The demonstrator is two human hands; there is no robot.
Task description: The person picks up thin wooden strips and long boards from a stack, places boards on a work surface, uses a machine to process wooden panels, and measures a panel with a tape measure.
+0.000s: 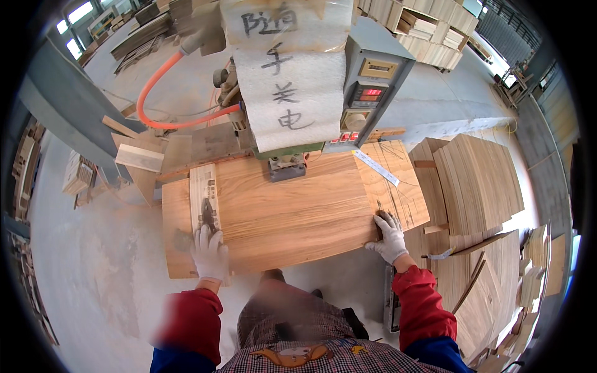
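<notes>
A wide wooden panel with long grain lies flat in front of me, under a machine's dark pressing block. My left hand, in a whitish glove, lies with fingers stretched forward on a pale wooden strip along the panel's left side. A dark patch shows on the strip just beyond the fingertips. My right hand, gloved too, rests at the panel's right end by the near edge, thumb apart from the fingers. Something small and dark shows between them; I cannot make it out. A lighter, scratched board lies at the right.
White sheeting with handwriting covers the machine. Beside it stands a grey control box with a red display. An orange hose loops at the left. A white measuring strip crosses the right board. Stacked wooden panels stand at the right.
</notes>
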